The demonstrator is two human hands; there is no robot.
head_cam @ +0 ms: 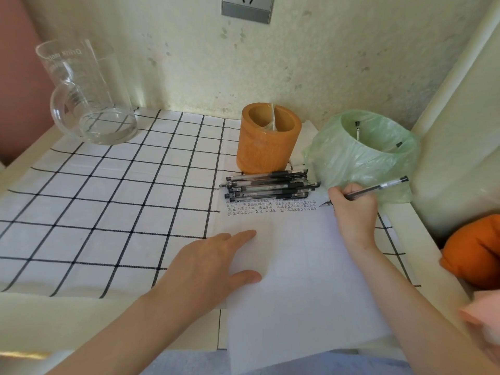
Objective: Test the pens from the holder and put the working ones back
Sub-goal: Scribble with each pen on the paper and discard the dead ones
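— Where are our hands?
— Our left hand (213, 263) lies flat at 7 o'clock of the view. Its fingers are straight and a little spread, pressing the left edge of the sheet of paper (292, 280). Our right hand (354, 209) is at 3 o'clock, fingers curled tight round a pen (378, 187).

— How does that pen lie?
— It's tilted. The tip points toward 8 o'clock at the sheet's top right corner, and the black back end points toward 2 o'clock, in front of the green bag. We cannot tell whether the tip touches the paper.

— And the other pens?
— A pile of pens (267, 185) lies along the sheet's top edge, at 9 o'clock of our right hand, each running roughly 9 to 3. Just below the pile we see rows of small written marks (270, 207). The orange holder (267, 147) stands upright at 12 o'clock of the pile, just beside it. Something thin and pale stands inside, and we cannot tell what it is.

— What else is on the worktop (81, 320)?
— A bin lined with a green bag (351, 163) stands at 3 o'clock of the holder, with two pen ends (357, 129) showing inside. A glass jug (86, 96) stands at 10 o'clock on the checked cloth (108, 198).
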